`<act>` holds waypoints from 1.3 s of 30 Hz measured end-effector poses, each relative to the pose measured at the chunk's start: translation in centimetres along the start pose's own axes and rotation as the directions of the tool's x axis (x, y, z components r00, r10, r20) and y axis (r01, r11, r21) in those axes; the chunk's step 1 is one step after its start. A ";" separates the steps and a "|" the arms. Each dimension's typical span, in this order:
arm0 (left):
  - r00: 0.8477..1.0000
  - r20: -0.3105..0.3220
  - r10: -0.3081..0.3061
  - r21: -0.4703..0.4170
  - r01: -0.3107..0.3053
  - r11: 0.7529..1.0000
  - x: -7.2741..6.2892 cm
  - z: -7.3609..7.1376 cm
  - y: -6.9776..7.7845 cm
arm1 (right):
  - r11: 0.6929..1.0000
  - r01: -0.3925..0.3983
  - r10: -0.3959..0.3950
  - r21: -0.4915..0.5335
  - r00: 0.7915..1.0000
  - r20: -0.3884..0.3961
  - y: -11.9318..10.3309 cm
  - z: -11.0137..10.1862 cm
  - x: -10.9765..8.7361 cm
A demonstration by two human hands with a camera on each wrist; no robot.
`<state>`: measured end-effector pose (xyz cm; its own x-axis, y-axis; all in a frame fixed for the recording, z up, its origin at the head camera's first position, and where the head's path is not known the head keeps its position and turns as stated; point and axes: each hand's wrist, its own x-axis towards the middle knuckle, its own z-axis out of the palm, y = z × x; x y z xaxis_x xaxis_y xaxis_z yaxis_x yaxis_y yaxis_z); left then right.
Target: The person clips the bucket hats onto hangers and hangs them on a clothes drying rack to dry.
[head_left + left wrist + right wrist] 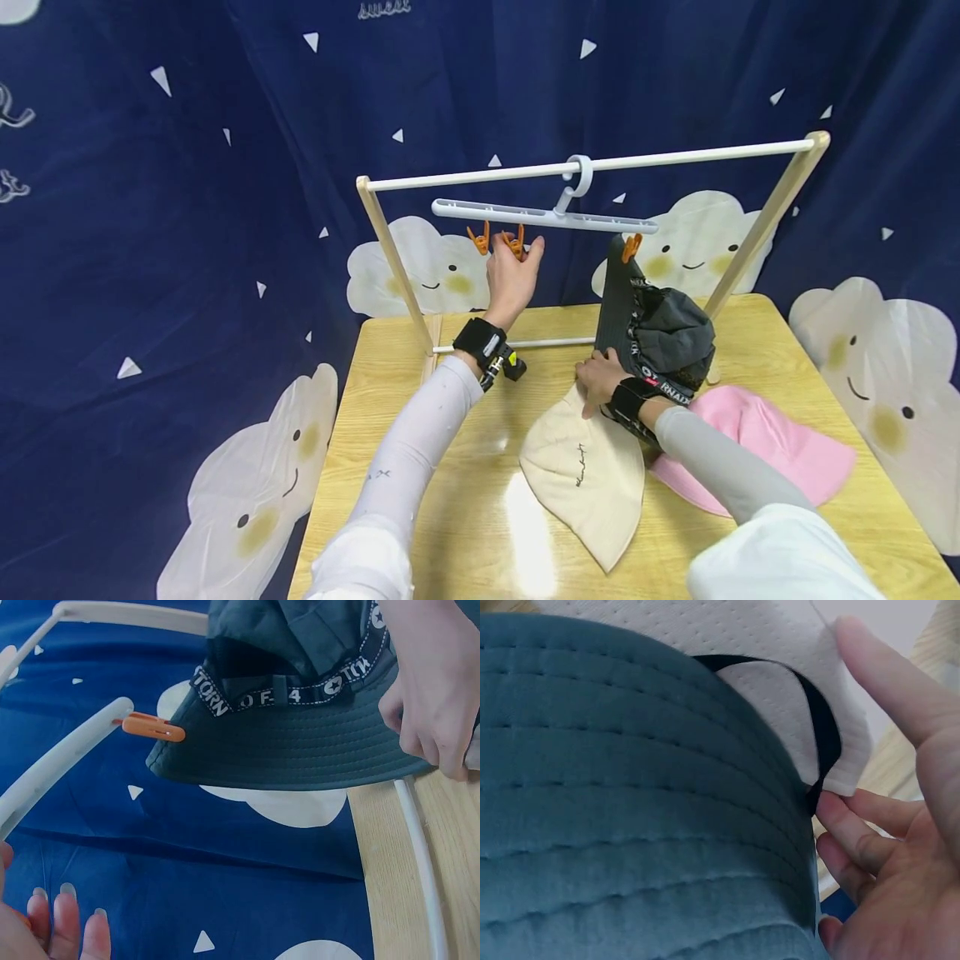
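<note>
My left hand [513,271] is raised just under a white hanger [551,218]. It pinches an orange clip [514,242], which shows only as a sliver in the left wrist view. By its brim, a dark bucket hat [671,333] hangs from another orange clip [632,247] at the hanger's right end. Over a beige bucket hat [581,467] on the table lies my right hand [600,382], beside the dark brim. In the right wrist view its fingertips [832,806] touch the beige corner near a thin black strap [825,731], with the thumb held apart.
A third orange clip [480,239] hangs left of my left hand. The hanger hooks over the white rail [675,158] of a wooden stand [772,212]. A pink bucket hat [783,454] lies on the wooden table [465,533]. A blue cloud-print curtain [480,92] hangs behind.
</note>
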<state>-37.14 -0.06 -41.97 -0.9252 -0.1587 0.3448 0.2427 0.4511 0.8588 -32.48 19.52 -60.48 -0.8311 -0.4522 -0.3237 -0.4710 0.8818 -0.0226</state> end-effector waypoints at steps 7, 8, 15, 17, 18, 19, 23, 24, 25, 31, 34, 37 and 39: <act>1.000 0.006 -0.003 0.018 0.003 1.000 0.4 0.1 0.0 | 0.999 -0.028 0.029 -0.015 0.999 0.022 -0.3 0.0 0.5; 1.000 0.001 0.000 0.017 0.000 1.000 0.4 0.1 0.0 | 0.999 -0.030 0.030 -0.019 0.999 0.015 -0.5 0.0 0.5; 0.999 -0.020 0.038 -0.007 -0.038 0.999 0.6 -0.2 0.0 | 0.999 0.034 -0.034 -0.003 0.997 -0.071 -0.9 0.5 0.4; 0.999 -0.022 0.050 -0.018 -0.050 0.999 0.6 -0.2 0.0 | 0.997 0.077 -0.075 0.016 0.994 -0.085 -0.9 0.4 0.3; 0.998 -0.023 0.054 -0.025 -0.055 0.998 0.7 -0.2 0.0 | 0.995 0.098 -0.096 0.023 0.992 -0.088 -1.0 0.3 0.2; 0.998 -0.028 0.055 -0.034 -0.056 0.998 0.8 -0.2 -0.1 | 0.993 0.116 -0.114 0.030 0.990 -0.084 -1.0 0.1 0.2; 0.998 -0.045 0.048 -0.068 -0.051 0.996 1.2 -0.2 0.0 | 0.977 0.202 -0.198 0.063 0.979 -0.052 -1.5 -1.1 -0.2; 0.998 -0.052 0.044 -0.074 -0.048 0.996 1.2 -0.2 0.0 | 0.972 0.225 -0.222 0.074 0.974 -0.045 -1.6 -1.4 -0.3; 0.998 -0.059 0.039 -0.080 -0.043 0.996 1.3 -0.2 0.0 | 0.964 0.250 -0.247 0.088 0.968 -0.045 -1.8 -1.7 -0.4; 0.992 -0.116 0.046 -0.102 -0.058 0.993 1.2 -0.2 -0.1 | 0.916 0.355 -0.329 0.185 0.931 -0.157 -2.3 -1.8 -0.3; 0.988 -0.145 0.057 -0.077 -0.069 0.995 1.2 -0.3 0.0 | 0.911 0.352 -0.308 0.214 0.927 -0.213 -2.4 -1.2 0.1; 0.988 -0.147 0.051 -0.062 -0.061 0.996 1.2 -0.3 0.2 | 0.913 0.312 -0.269 0.262 0.945 -0.185 -2.5 -0.8 0.2; 0.990 -0.138 0.042 -0.066 -0.051 0.997 1.3 -0.4 0.3 | 0.910 0.293 -0.254 0.293 0.953 -0.163 -2.6 -0.6 0.0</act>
<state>-38.12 -0.44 -41.10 -0.8651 -0.2593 0.4294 0.3086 0.3998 0.8631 -31.46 17.15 -59.86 -0.7209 -0.6770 -0.1483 -0.5854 0.7094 -0.3925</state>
